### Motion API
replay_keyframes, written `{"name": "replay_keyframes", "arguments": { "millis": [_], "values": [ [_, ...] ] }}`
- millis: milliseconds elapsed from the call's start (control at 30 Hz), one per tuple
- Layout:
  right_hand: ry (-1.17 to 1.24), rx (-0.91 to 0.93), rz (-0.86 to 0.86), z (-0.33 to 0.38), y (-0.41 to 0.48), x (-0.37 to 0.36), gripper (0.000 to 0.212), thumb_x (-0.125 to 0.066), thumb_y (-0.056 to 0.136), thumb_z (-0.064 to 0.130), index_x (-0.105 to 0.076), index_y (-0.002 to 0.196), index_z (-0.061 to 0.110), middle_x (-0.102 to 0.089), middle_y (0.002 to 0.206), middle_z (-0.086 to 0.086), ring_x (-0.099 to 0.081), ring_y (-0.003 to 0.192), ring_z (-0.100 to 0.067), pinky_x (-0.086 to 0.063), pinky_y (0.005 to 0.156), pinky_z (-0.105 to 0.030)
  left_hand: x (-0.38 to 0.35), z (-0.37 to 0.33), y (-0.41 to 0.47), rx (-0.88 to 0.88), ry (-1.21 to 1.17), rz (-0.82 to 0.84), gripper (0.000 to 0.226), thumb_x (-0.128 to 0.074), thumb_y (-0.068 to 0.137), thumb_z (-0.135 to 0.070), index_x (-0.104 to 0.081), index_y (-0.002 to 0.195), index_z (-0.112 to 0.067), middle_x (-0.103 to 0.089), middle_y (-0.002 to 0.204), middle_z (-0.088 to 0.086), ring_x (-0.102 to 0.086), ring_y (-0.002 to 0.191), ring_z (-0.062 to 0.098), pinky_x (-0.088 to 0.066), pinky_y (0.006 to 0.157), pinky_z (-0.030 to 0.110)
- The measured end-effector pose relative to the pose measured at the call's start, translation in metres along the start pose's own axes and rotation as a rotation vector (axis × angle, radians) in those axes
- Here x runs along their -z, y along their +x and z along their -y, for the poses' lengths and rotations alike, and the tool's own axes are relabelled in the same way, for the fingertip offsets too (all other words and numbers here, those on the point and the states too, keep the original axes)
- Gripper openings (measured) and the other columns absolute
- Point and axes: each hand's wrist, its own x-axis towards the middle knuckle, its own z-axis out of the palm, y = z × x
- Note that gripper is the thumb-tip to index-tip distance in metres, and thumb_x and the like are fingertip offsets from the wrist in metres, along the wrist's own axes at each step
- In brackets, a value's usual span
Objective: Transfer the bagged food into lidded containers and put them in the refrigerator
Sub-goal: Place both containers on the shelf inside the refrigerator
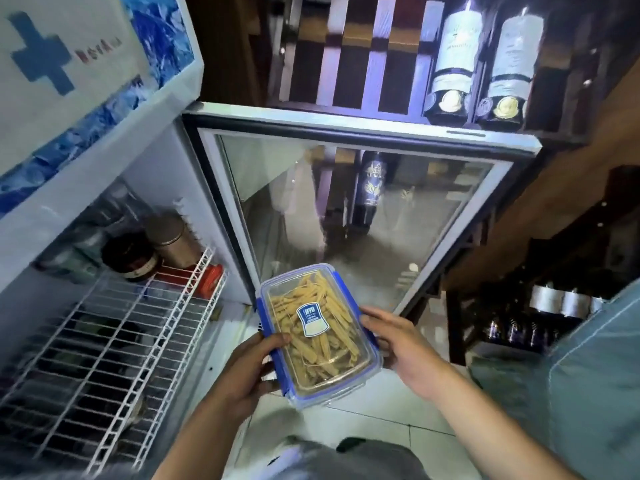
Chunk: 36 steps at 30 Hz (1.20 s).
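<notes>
The fridge stands open at the left, its glass door swung out toward the middle of the view, with a wine rack behind it holding labelled bottles. Inside the fridge a white wire shelf slopes across the lower left; at its back sit a dark jar, a metal tin just beside it and a red packet at the shelf's front corner. In front of the open fridge, above the tiled floor, both hands hold a lidded box between them. The left hand grips its near left edge, thumb on top of the lid and fingers curled underneath. The right hand clasps the right side, fingers bent against the wall. The box is clear with a blue rim and blue clips, tilted slightly, lid shut, a blue-and-white sticker in the middle of the lid. It is filled with pale yellow sticks of food, packed lengthwise.
</notes>
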Motion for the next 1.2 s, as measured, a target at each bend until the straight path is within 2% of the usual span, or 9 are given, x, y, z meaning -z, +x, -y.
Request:
{"name": "replay_keyframes", "arguments": {
  "millis": [133,233,400,533,767,867,967,1067,1200],
  "values": [
    [0.045,0.017,0.026,-0.006,0.008,-0.023,0.029,-0.072,0.086,0.014,-0.074,0.114,0.02,-0.076,0.105,-0.01,-0.071,0.084,-0.022,-0.051,0.073,-0.033,0.024,0.002,0.011,-0.001,-0.04,-0.033,0.028,-0.065,0.089,-0.012,-0.07,0.116,-0.014,-0.074,0.112,0.014,-0.071,0.094,0.03,-0.058,0.08,0.048],
    [-0.008,-0.002,0.081,-0.001,0.024,-0.036,0.035,-0.073,0.083,0.005,-0.072,0.116,0.015,-0.077,0.102,-0.007,-0.072,0.081,-0.02,-0.053,0.066,-0.029,0.036,0.006,0.012,0.01,-0.087,-0.096,0.028,-0.066,0.089,-0.013,-0.07,0.116,-0.015,-0.073,0.114,0.014,-0.068,0.102,0.033,-0.055,0.09,0.055],
    [-0.092,-0.045,0.211,0.005,0.064,-0.065,0.055,-0.079,0.073,-0.003,-0.069,0.119,0.025,-0.077,0.101,-0.002,-0.071,0.091,-0.024,-0.048,0.082,-0.041,0.058,0.011,0.01,-0.005,-0.181,-0.238,0.037,-0.075,0.08,-0.019,-0.069,0.117,-0.02,-0.074,0.113,0.011,-0.068,0.108,0.034,-0.05,0.098,0.06],
    [-0.14,-0.105,0.414,0.02,0.111,-0.09,0.061,-0.076,0.074,-0.007,-0.065,0.127,0.02,-0.075,0.114,-0.004,-0.069,0.109,-0.034,-0.051,0.091,-0.048,0.064,0.013,0.008,-0.068,-0.354,-0.426,0.037,-0.072,0.085,-0.013,-0.067,0.121,-0.018,-0.074,0.113,0.012,-0.071,0.103,0.031,-0.057,0.086,0.05],
    [-0.176,-0.145,0.581,0.052,0.174,-0.117,0.062,-0.072,0.074,-0.012,-0.063,0.129,0.015,-0.076,0.11,-0.004,-0.072,0.101,-0.028,-0.054,0.092,-0.047,0.044,-0.001,0.013,-0.182,-0.681,-0.68,0.03,-0.058,0.091,-0.035,-0.07,0.11,-0.015,-0.07,0.111,0.007,-0.066,0.09,0.025,-0.051,0.072,0.038],
    [-0.22,-0.169,0.65,0.056,0.196,-0.136,0.064,-0.073,0.072,-0.009,-0.062,0.13,0.016,-0.077,0.105,-0.003,-0.073,0.093,-0.024,-0.052,0.095,-0.051,0.041,-0.003,0.021,-0.256,-0.712,-0.758,0.027,-0.055,0.092,-0.032,-0.073,0.108,-0.019,-0.07,0.108,0.003,-0.064,0.095,0.022,-0.048,0.076,0.038],
    [-0.26,-0.158,0.7,0.06,0.211,-0.161,0.058,-0.072,0.076,-0.01,-0.063,0.126,0.019,-0.077,0.102,0.001,-0.071,0.093,-0.023,-0.048,0.098,-0.053,0.04,-0.003,0.028,-0.319,-0.679,-0.79,0.037,-0.056,0.092,-0.021,-0.065,0.127,-0.023,-0.068,0.122,0.006,-0.062,0.106,0.023,-0.047,0.083,0.037],
    [-0.31,-0.145,0.748,0.058,0.22,-0.185,0.059,-0.074,0.077,-0.007,-0.063,0.129,0.019,-0.077,0.107,-0.005,-0.069,0.097,-0.031,-0.045,0.095,-0.053,0.045,0.001,0.031,-0.369,-0.683,-0.856,0.053,-0.052,0.09,0.002,-0.058,0.135,-0.026,-0.066,0.13,0.007,-0.062,0.113,0.027,-0.049,0.085,0.037],
    [-0.359,-0.157,0.781,0.053,0.227,-0.21,0.061,-0.074,0.079,-0.005,-0.059,0.133,0.019,-0.076,0.108,-0.01,-0.068,0.107,-0.04,-0.049,0.094,-0.055,0.056,0.011,0.033,-0.428,-0.745,-0.926,0.063,-0.06,0.083,0.004,-0.052,0.14,-0.023,-0.066,0.131,0.008,-0.065,0.114,0.028,-0.051,0.089,0.04]
  ]
}}
